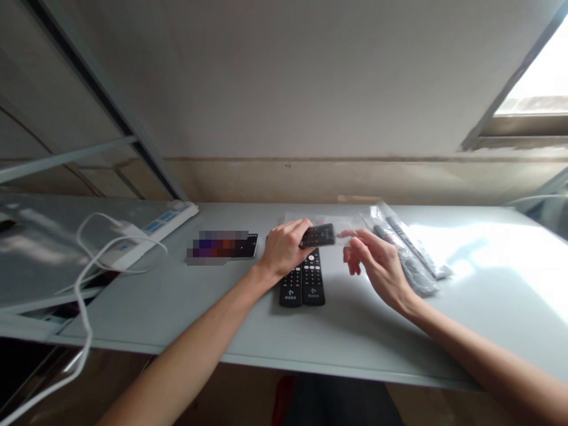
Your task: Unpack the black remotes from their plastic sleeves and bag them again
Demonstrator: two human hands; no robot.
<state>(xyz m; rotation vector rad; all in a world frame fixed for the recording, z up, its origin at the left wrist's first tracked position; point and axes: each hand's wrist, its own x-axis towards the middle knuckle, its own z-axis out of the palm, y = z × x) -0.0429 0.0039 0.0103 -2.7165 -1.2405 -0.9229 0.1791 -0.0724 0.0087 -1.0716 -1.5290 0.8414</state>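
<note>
My left hand (pixel 286 245) is closed around a black remote control (pixel 320 235), tilted sideways above the desk. A clear plastic sleeve (pixel 344 239) reaches past the remote's right end. At that end, my right hand (pixel 377 257) has its thumb and index finger on the sleeve, the index fingertip showing through the film; the other fingers are loosely curled. Below my left hand lie two black remotes side by side, a left one (pixel 291 291) and a right one (pixel 313 289), their upper ends partly hidden by the hand.
Remotes in clear plastic bags (pixel 410 254) lie to the right, beside my right wrist. A phone (pixel 246 245), partly blurred out, lies left of my hands. Further left are a white power strip (pixel 151 236) and a looping white cable (pixel 84 313). A wall (pixel 310 94) stands behind the desk (pixel 248 319).
</note>
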